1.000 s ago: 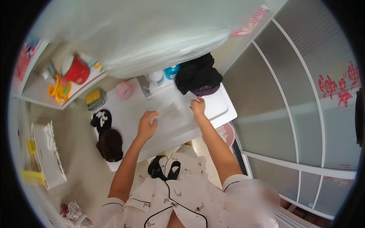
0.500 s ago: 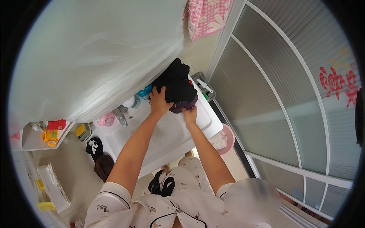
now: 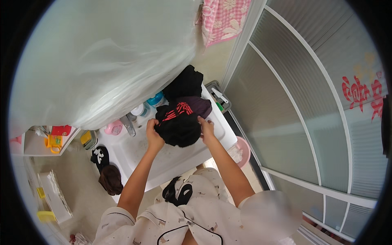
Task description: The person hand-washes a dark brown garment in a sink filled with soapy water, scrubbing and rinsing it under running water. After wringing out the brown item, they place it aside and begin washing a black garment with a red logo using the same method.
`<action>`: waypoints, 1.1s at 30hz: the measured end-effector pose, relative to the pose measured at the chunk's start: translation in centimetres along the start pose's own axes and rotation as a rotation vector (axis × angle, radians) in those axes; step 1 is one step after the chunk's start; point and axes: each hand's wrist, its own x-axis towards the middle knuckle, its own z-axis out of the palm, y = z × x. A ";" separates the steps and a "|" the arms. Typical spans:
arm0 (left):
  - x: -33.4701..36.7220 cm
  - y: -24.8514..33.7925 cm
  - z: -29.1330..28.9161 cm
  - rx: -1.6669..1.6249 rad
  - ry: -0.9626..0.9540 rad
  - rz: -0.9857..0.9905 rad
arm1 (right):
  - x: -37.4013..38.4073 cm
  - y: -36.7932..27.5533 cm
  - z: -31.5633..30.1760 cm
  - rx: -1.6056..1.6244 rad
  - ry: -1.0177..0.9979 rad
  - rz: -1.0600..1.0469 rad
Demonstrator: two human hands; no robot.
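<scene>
Over the white sink point(image 3: 163, 165), a bunched black garment with a red print point(image 3: 181, 130) hangs between my two hands. My left hand point(image 3: 154, 136) is closed on its left edge, fingers curled over the fabric. On the opposite edge, my right hand point(image 3: 207, 130) pinches the cloth. Right behind it lies a dark purple cloth point(image 3: 200, 107), and beyond that a black cloth point(image 3: 185, 83) rests at the sink's far corner. The garment's kind is hard to make out in its bunched state.
Along the sink's back stand a faucet point(image 3: 130, 125), a pink item point(image 3: 113, 127), a white jar point(image 3: 141, 110) and a blue container point(image 3: 156, 99). A brown cloth point(image 3: 110, 179) drapes the left edge. A pink basin point(image 3: 243, 153) sits below on the right, by sliding glass doors point(image 3: 281, 90).
The black garment with the red print has come off the pile toward me, over the basin. Both hands moved nearer and now hold its sides; the purple cloth is more exposed.
</scene>
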 end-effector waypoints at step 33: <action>-13.9 -21.4 -10.4 0.876 -0.766 -0.389 | 2.7 21.5 15.0 -1.693 -0.250 -0.801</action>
